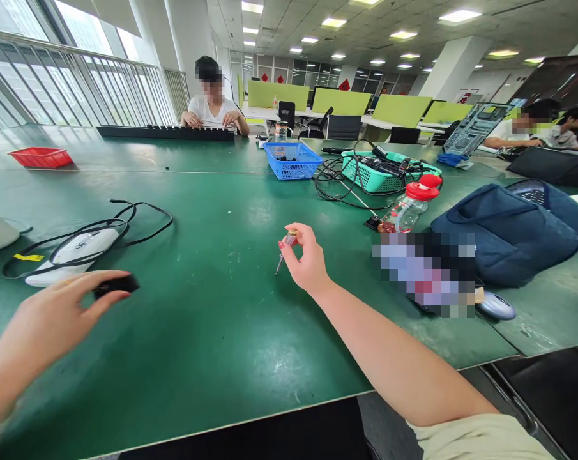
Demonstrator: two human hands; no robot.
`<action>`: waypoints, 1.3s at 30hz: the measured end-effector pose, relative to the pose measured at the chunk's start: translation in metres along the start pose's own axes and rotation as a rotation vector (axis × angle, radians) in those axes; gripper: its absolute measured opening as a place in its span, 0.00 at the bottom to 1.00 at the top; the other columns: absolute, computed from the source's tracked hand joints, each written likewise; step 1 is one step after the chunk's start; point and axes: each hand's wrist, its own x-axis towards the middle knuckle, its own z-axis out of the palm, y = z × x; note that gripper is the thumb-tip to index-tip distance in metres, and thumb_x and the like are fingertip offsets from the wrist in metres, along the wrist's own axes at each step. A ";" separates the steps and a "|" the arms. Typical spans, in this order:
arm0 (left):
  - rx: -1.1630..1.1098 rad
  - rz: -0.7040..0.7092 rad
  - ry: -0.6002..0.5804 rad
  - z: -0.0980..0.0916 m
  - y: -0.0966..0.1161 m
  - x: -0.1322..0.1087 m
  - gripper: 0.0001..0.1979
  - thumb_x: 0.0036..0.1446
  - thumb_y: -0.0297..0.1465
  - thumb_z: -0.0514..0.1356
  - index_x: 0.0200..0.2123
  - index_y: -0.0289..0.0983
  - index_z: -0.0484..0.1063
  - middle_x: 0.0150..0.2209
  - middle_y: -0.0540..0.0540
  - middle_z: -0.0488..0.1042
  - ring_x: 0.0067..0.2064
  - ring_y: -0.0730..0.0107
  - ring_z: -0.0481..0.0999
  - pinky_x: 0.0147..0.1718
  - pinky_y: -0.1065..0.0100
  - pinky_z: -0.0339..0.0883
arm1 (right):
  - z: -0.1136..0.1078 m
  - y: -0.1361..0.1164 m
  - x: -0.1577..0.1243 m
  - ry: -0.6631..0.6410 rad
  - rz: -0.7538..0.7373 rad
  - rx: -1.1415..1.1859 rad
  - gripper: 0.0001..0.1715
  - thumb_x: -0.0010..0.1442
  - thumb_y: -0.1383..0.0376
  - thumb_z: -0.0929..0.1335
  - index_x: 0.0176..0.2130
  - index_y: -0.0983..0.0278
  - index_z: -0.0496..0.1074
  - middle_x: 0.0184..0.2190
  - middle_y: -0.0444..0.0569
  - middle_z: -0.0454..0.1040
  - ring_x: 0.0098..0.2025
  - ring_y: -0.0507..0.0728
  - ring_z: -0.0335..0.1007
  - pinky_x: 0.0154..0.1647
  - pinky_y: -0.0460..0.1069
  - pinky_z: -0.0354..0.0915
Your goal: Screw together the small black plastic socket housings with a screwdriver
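Observation:
My left hand [61,313] is closed on a small black block-shaped piece [119,285], gripped between thumb and fingers above the green table [207,358]. What kind of piece it is cannot be made out. Farther to the right, my right hand [305,259] pinches a small screwdriver [290,239] by its clear handle. Its thin metal shaft slants down and to the left, with the tip near or at the tabletop; contact cannot be told. Just behind my left hand lies a white handheld device [73,255] with a black cable [149,207] looped over it.
A red tray [42,158], a blue basket [293,167] and a green basket [370,179] of cables stand farther back. To the right are a red-lidded bottle [406,214], a blue bag [499,236] and a mouse [497,306]. A person [214,108] sits across, behind a long black bar [174,132].

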 end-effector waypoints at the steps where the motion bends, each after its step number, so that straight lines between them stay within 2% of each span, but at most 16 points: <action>1: -0.005 0.035 -0.038 0.000 0.024 0.001 0.22 0.58 0.53 0.49 0.46 0.50 0.73 0.44 0.54 0.76 0.40 0.64 0.73 0.50 0.55 0.66 | 0.000 0.000 0.000 -0.001 0.000 -0.002 0.15 0.62 0.62 0.65 0.50 0.57 0.62 0.33 0.44 0.72 0.32 0.53 0.71 0.34 0.51 0.70; 3: -0.065 0.203 -0.091 0.006 0.067 0.006 0.23 0.58 0.53 0.49 0.47 0.50 0.73 0.47 0.54 0.77 0.45 0.62 0.75 0.52 0.57 0.67 | -0.001 0.000 0.001 -0.004 -0.005 -0.001 0.17 0.62 0.63 0.65 0.51 0.56 0.63 0.35 0.44 0.73 0.32 0.53 0.71 0.35 0.51 0.71; 6: -0.137 0.396 -0.155 0.025 0.113 0.019 0.22 0.58 0.51 0.52 0.48 0.48 0.74 0.49 0.51 0.77 0.50 0.58 0.74 0.52 0.58 0.68 | -0.004 0.001 0.003 -0.039 -0.022 -0.002 0.17 0.63 0.63 0.64 0.52 0.54 0.64 0.36 0.44 0.73 0.32 0.52 0.70 0.39 0.52 0.71; 10: -0.189 0.533 -0.205 0.054 0.156 0.037 0.17 0.60 0.43 0.54 0.47 0.43 0.74 0.48 0.47 0.78 0.50 0.58 0.74 0.53 0.59 0.68 | -0.006 0.002 0.003 -0.117 -0.002 0.039 0.19 0.65 0.62 0.63 0.55 0.53 0.63 0.38 0.45 0.75 0.36 0.54 0.72 0.43 0.54 0.72; 13: -0.215 0.556 -0.248 0.072 0.174 0.045 0.14 0.61 0.39 0.56 0.46 0.41 0.74 0.47 0.46 0.78 0.50 0.57 0.74 0.52 0.58 0.68 | -0.007 0.003 0.002 -0.167 0.013 0.072 0.22 0.65 0.65 0.62 0.58 0.54 0.59 0.39 0.46 0.75 0.36 0.53 0.73 0.44 0.55 0.72; 15: -0.240 0.537 -0.263 0.081 0.176 0.047 0.16 0.60 0.38 0.57 0.50 0.41 0.72 0.48 0.45 0.77 0.51 0.56 0.74 0.53 0.56 0.68 | -0.007 0.004 0.001 -0.175 0.014 0.063 0.23 0.65 0.67 0.61 0.58 0.54 0.59 0.40 0.46 0.75 0.35 0.52 0.73 0.44 0.55 0.72; 18: -0.335 0.489 -0.252 0.089 0.168 0.045 0.26 0.56 0.39 0.61 0.58 0.44 0.65 0.53 0.44 0.74 0.52 0.57 0.73 0.54 0.55 0.68 | -0.006 0.002 -0.001 -0.138 -0.015 0.034 0.23 0.64 0.68 0.62 0.57 0.55 0.59 0.39 0.46 0.76 0.36 0.53 0.73 0.45 0.55 0.72; 20: -0.395 0.471 -0.232 0.089 0.161 0.043 0.31 0.54 0.41 0.63 0.60 0.46 0.61 0.55 0.44 0.71 0.53 0.57 0.73 0.55 0.54 0.68 | -0.006 -0.002 -0.003 -0.080 -0.050 0.040 0.22 0.63 0.68 0.63 0.56 0.55 0.60 0.38 0.45 0.75 0.37 0.53 0.74 0.45 0.55 0.72; 25: -0.366 0.416 -0.235 0.085 0.153 0.041 0.26 0.55 0.41 0.61 0.57 0.43 0.65 0.50 0.44 0.74 0.53 0.56 0.72 0.57 0.51 0.65 | -0.003 -0.014 -0.007 0.048 -0.151 0.137 0.20 0.63 0.68 0.65 0.52 0.55 0.58 0.35 0.44 0.73 0.36 0.53 0.75 0.43 0.55 0.73; 32: -0.374 0.463 -0.267 0.091 0.153 0.045 0.20 0.57 0.39 0.59 0.53 0.42 0.69 0.52 0.44 0.75 0.53 0.57 0.72 0.56 0.52 0.67 | 0.004 -0.016 -0.010 0.030 -0.142 0.119 0.16 0.63 0.65 0.65 0.49 0.55 0.56 0.36 0.43 0.73 0.38 0.54 0.76 0.45 0.56 0.74; 39: -0.406 0.457 -0.291 0.089 0.155 0.046 0.20 0.56 0.38 0.59 0.52 0.43 0.70 0.51 0.47 0.76 0.51 0.58 0.74 0.53 0.54 0.68 | 0.006 -0.013 -0.009 0.053 -0.131 0.167 0.18 0.63 0.68 0.66 0.49 0.54 0.58 0.36 0.42 0.72 0.36 0.53 0.76 0.46 0.56 0.73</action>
